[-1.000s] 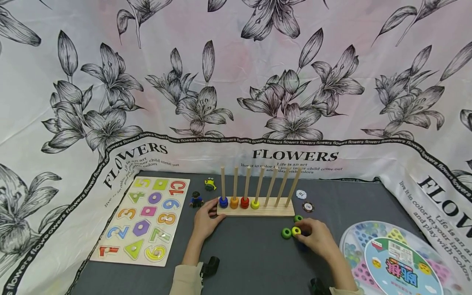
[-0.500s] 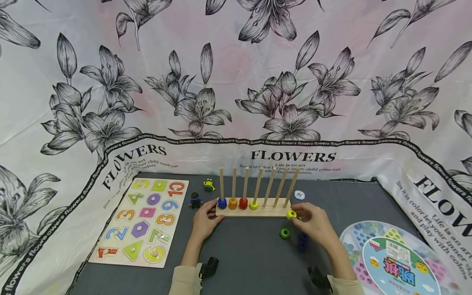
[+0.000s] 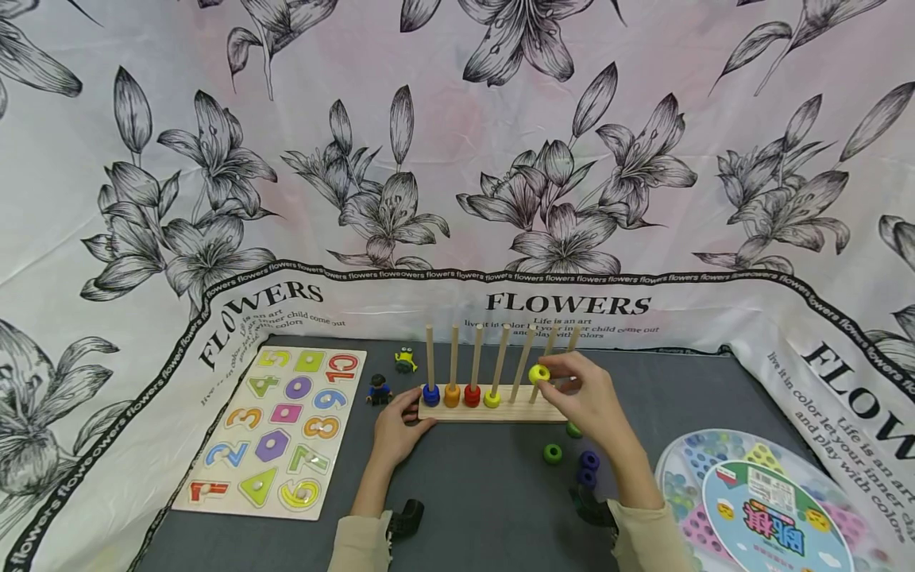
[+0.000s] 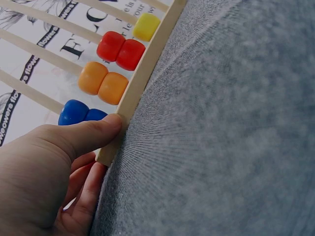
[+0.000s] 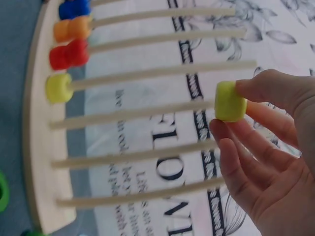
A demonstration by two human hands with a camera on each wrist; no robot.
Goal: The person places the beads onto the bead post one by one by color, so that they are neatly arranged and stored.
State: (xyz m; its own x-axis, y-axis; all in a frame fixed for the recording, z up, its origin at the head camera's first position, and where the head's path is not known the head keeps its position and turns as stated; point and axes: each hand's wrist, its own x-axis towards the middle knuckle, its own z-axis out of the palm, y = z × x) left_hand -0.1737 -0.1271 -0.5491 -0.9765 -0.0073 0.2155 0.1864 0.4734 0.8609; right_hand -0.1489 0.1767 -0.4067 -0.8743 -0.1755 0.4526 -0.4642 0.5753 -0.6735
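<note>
A wooden peg rack [image 3: 457, 412] with several upright pegs stands at the back of the table. Its left pegs carry two blue beads [image 3: 430, 395], two orange beads [image 5: 72, 29], two red beads [image 5: 69, 53] and one yellow bead [image 3: 492, 398]. My left hand [image 3: 396, 431] grips the left end of the base, thumb on the front edge in the left wrist view. Between thumb and fingers my right hand [image 3: 589, 397] pinches another yellow bead [image 5: 230, 102], raised near the tips of the bare pegs on the right.
Green beads [image 3: 553, 454] and purple beads [image 3: 588, 469] lie in front of the rack's right end. A number puzzle board [image 3: 286, 429] is on the left, with a small figure [image 3: 379, 389] and a yellow-green toy [image 3: 405, 359] beside it. A round game box [image 3: 772, 508] sits at the right.
My right hand has lifted the yellow bead from the loose beads and carried it up and left to the pegs. The left hand stays on the rack.
</note>
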